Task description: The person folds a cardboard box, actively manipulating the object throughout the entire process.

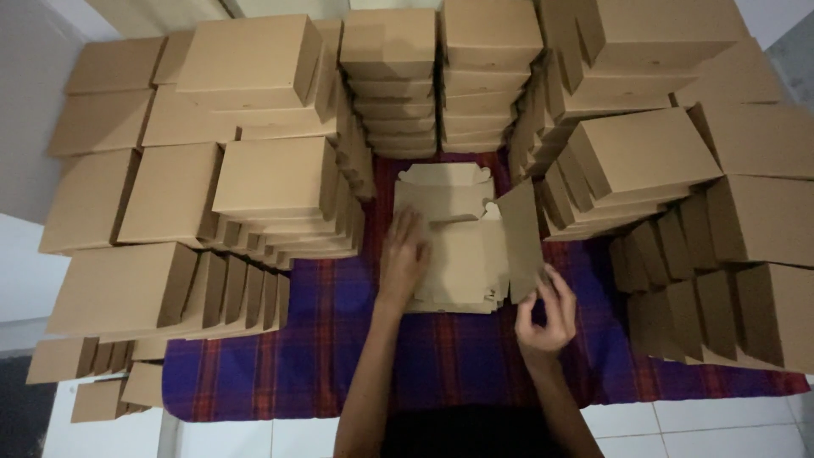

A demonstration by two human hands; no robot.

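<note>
A flat, unfolded brown cardboard box blank lies on top of a small pile of similar blanks in the middle of a purple and red plaid cloth. My left hand presses flat on the blank's left part, fingers spread. My right hand pinches the lower edge of the blank's right side flap, which stands lifted up at an angle.
Tall stacks of folded brown cardboard boxes ring the work spot: on the left, at the back and on the right. White floor tiles show at the near edge of the cloth.
</note>
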